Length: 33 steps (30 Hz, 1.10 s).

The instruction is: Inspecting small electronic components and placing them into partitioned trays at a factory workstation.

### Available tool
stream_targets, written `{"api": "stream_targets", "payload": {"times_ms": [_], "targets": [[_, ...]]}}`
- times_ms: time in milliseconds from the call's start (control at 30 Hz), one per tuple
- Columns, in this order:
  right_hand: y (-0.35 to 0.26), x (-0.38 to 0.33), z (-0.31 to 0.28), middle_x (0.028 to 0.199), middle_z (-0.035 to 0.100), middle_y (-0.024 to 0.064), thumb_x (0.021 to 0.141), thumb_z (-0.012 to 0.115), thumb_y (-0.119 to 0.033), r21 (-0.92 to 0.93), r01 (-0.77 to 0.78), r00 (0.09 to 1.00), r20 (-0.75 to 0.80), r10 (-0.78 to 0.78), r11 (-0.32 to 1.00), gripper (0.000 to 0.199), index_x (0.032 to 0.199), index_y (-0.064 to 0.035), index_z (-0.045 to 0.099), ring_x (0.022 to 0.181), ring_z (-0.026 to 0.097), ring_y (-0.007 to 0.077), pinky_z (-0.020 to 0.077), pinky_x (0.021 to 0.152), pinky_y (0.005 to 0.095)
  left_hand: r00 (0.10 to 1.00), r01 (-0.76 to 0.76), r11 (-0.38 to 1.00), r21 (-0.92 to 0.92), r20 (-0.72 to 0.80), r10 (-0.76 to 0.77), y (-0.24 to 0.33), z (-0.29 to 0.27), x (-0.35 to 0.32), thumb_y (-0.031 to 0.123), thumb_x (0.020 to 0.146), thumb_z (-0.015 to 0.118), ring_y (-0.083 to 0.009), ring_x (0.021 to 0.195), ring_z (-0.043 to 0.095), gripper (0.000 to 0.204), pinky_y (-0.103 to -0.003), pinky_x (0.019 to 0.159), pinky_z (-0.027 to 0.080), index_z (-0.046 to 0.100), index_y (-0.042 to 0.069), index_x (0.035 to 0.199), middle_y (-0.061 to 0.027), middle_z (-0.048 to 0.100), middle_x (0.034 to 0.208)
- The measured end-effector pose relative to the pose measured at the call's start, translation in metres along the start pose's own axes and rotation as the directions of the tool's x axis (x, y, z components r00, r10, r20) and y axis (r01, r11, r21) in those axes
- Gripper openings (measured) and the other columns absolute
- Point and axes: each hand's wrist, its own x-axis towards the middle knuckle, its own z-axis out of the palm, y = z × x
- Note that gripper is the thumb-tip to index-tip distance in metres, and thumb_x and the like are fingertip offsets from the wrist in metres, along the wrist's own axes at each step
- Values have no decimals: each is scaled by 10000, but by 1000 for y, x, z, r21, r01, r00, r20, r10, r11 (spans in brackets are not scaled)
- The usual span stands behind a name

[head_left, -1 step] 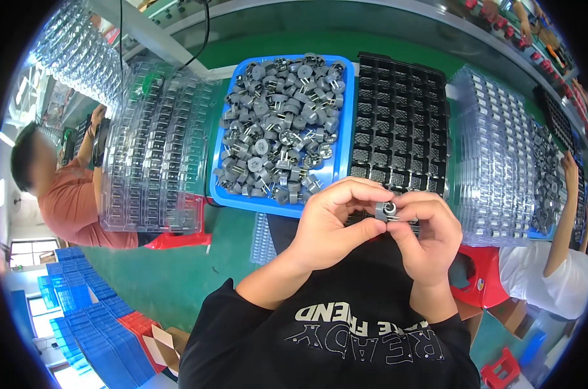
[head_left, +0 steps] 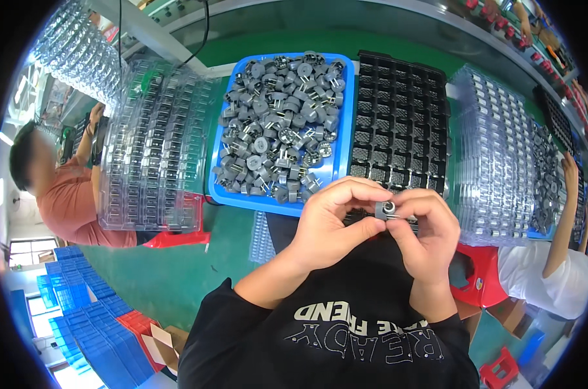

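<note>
Between my two hands, in front of my chest, is a small grey round component with metal pins [head_left: 384,210]. My left hand [head_left: 336,217] pinches its left side between thumb and forefinger. From the other side, the thumb and forefinger of my right hand [head_left: 428,227] close on it by the pins. A blue tray [head_left: 215,188] beyond my left hand is heaped with loose grey components [head_left: 274,123] of the same kind, lying at all angles. Right of it lies a black compartment tray [head_left: 401,123]; my hands cover part of its near edge.
Clear plastic trays stand stacked at left [head_left: 154,149] and right [head_left: 491,162]. A person in a reddish shirt [head_left: 73,201] works at the left, and one in a white shirt [head_left: 540,272] at the right. Blue crates [head_left: 106,337] and a red stool [head_left: 478,279] are on the floor.
</note>
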Motion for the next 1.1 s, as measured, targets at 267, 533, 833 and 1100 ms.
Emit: {"api": "stream_targets", "payload": {"times_ms": [267,533,833,1100], "targets": [[22,-1,1,912,665,91,780,728,11,-464,51,973,223,61,885,118,852,-42,651,855,655,272,536,757,362,914,119,203,972,-188,359,12,-65,-2,60,775,810,-272,924,658,420,-384,813,534,702,55,1181,-117,683,1073],[23,-5,5,900,633,63,786,719,-61,-734,179,955,291,65,655,93,859,-98,675,855,636,286,520,763,400,968,131,-43,990,-119,221,14,-44,2,162,745,840,-346,1040,624,424,-455,900,485,720,89,1145,-119,634,1110],[-9,-7,-83,1075,714,127,793,784,-91,-633,-58,997,2,77,772,294,1082,-67,735,1033,672,328,534,899,413,962,128,-245,961,-60,267,5,-69,31,141,775,805,-290,944,621,238,-437,821,449,689,133,982,-45,664,970],[17,-51,-201,815,625,67,726,851,-139,-712,-501,866,-412,284,492,312,935,-20,653,783,593,201,490,729,347,921,49,-78,996,-15,389,11,-54,30,61,909,668,-296,854,621,258,-419,852,441,712,97,1161,-89,697,950]]}}
